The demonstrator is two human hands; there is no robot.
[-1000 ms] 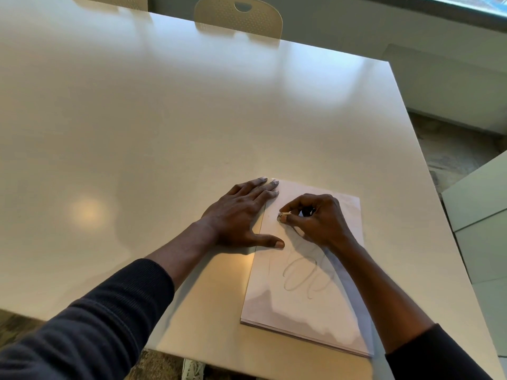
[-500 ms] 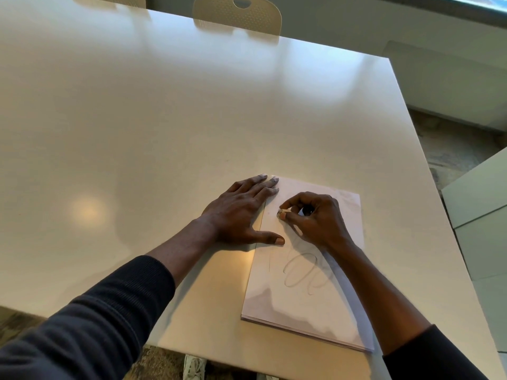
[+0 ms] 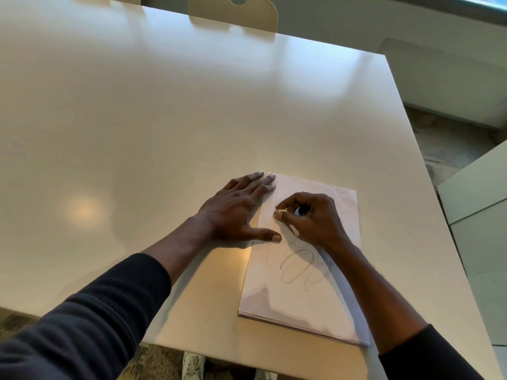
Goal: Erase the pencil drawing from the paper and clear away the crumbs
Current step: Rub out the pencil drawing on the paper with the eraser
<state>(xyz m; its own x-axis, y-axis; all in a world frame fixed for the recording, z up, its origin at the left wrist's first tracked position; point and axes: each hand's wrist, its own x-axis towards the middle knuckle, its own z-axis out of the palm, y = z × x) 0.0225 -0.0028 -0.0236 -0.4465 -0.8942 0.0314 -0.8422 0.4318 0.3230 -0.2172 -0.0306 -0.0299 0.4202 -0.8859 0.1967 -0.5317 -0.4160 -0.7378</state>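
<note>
Paper [image 3: 299, 305] lies in a thin stack on the white worktop [image 3: 192, 119], near the edge close to the person and toward the right. A loopy grey pencil drawing [image 3: 297, 266] sits in the middle of the top sheet. The right grip [image 3: 315, 220] is curled and pinches a small white eraser [image 3: 277, 214] between thumb and first finger, just above the loops. The left grip [image 3: 236, 212] lies flat with straight fingers. Its thumb and fingertips press on the left edge of the paper, and the rest lies on the worktop. Both arms wear dark sleeves [image 3: 96, 325]. A pale chair [image 3: 233, 12] stands at the far side.
</note>
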